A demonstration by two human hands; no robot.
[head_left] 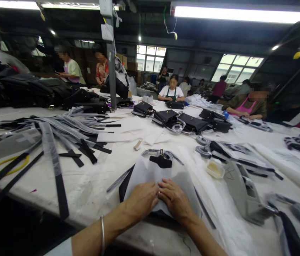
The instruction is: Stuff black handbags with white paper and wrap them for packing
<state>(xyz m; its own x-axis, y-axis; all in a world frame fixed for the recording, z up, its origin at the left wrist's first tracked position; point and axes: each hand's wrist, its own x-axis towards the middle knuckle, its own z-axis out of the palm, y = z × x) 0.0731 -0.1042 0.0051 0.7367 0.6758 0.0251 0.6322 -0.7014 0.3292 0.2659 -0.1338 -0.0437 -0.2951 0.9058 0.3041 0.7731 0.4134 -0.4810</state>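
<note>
A black handbag (124, 186) lies on the table in front of me, largely covered by a sheet of white tissue paper (141, 170). Its black flap tab (161, 161) shows beyond the paper, beside a metal clasp (162, 152) and a handle wrapped in clear film (147, 152). My left hand (143, 199) rests on the paper, fingers stretched to the right. Close beside it, my right hand (175, 199) presses flat on the same sheet, fingers pointing up and left. The two hands nearly meet at the fingertips. Most of the bag's body is hidden.
Film-wrapped black straps (50, 149) spread across the left, near a yellow ring (7, 167). On the right stand a grey tape dispenser (241, 193) and a small white dish (215, 169). Several black bags (192, 121) lie farther back. A metal post (111, 74) rises there; co-workers sit around.
</note>
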